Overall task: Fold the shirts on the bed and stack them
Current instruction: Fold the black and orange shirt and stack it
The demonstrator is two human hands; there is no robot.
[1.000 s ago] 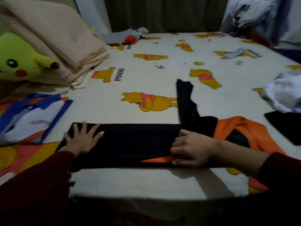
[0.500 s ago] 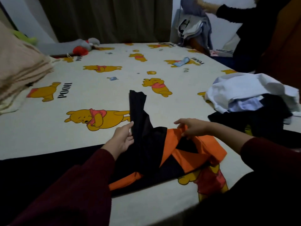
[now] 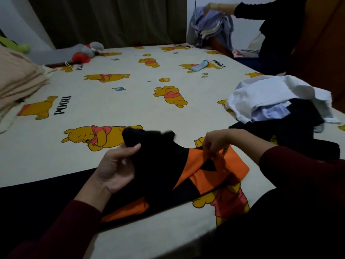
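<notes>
At the near edge of the bed point(image 3: 130, 101), a black and orange shirt point(image 3: 168, 171) lies partly folded. The left hand point(image 3: 115, 165) grips its black sleeve, thumb on top. The right hand point(image 3: 216, 141) pinches the orange fabric with curled fingers. A heap of unfolded clothes point(image 3: 276, 101) lies to the right.

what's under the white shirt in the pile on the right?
Under the white shirt a pale blue garment peeks out, and dark clothes spread beneath onto the bed sheet. How many dark pieces there are stays hidden.
</notes>
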